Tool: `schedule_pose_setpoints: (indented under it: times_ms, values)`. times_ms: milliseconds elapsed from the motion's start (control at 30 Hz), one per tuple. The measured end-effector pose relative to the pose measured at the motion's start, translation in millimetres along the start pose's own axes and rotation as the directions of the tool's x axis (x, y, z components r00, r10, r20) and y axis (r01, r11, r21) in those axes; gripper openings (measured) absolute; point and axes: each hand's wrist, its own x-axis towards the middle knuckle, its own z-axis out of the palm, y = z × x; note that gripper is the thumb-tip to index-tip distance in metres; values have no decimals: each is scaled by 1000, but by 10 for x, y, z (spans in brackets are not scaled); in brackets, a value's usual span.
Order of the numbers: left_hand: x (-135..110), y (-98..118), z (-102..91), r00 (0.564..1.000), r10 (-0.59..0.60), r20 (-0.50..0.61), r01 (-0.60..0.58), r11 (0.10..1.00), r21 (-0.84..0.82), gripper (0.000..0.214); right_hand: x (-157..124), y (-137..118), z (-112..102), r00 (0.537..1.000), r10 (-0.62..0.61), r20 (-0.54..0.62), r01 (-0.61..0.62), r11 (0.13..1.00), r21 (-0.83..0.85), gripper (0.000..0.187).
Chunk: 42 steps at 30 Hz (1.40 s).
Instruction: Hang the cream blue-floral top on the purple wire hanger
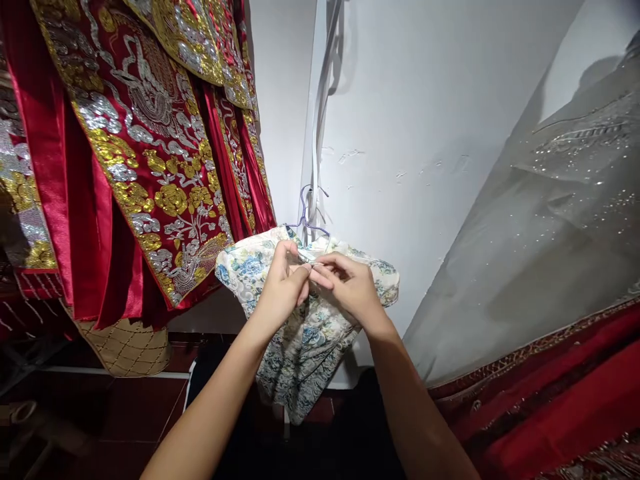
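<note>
A short-sleeved floral dress (313,333), cream with blue flowers, hangs on a thin purple hanger (304,217) in front of the wall. Both hands meet at its neckline. My left hand (287,277) is closed, thumb and index finger pinching the collar edge. From the other side my right hand (345,277) pinches the same spot, its fingertips nearly touching the left ones. The small piece between the fingertips is mostly hidden, so I cannot tell whether it is a fastener. Below the hands the dress hangs down in folds.
Red costumes with gold and silver sequin embroidery (170,167) hang on the left. A sheer sparkly cover (540,220) and red beaded fabric (565,400) stand on the right. Pale straps (316,107) run down the white wall (410,100) above the hanger.
</note>
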Motion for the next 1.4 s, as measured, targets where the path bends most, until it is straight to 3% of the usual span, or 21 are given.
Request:
schedule_pose_setpoints:
  times_ms: [133,267,433,633,733,800,867,1000,1100,1167,1267,1333,1400]
  values:
    - [-16,-67,-3,997,-15,-69,10,998,-70,31,3,-43,115,992,-107,-71,101,991,-84,16]
    - [-3,-181,-47,989,-55,-137,37,991,-129,31,14,-86,197,987,-114,-116,111,993,-37,13]
    - [63,-236,-71,987,-120,-104,106,986,-126,35,80,-59,168,996,-31,-89,42,991,124,12]
    - [191,-310,-71,992,-124,-24,120,984,-129,33,148,-41,139,988,-18,-153,51,976,212,12]
    - [99,-569,-70,972,-226,-60,222,973,-69,35,227,-57,-7,956,31,-292,67,945,320,15]
    - [-50,-791,-73,951,-297,-86,296,955,-24,40,278,-49,-214,900,87,-426,104,909,405,16]
    - [-227,-966,-95,952,-293,-85,294,956,-12,46,270,-5,-467,862,153,-483,98,885,455,18]
    - [-472,-998,-223,967,-244,-69,246,969,25,54,-26,157,-851,840,298,-453,-4,839,545,21]
    - [-429,-808,-331,977,-154,-147,186,951,246,48,-378,265,-920,800,400,-447,6,740,672,18]
    - [-273,-664,-350,968,20,-251,99,887,452,50,-583,301,-865,803,444,-398,28,638,770,16]
    - [101,-531,-299,888,329,-322,-12,715,699,73,-801,271,-697,837,452,-309,48,501,864,20]
    - [374,-532,-285,827,470,-307,-52,608,793,80,-891,201,-599,856,430,-287,40,499,866,20]
    - [597,-579,-346,806,508,-306,-36,557,830,62,-924,127,-569,867,402,-295,22,559,829,22]
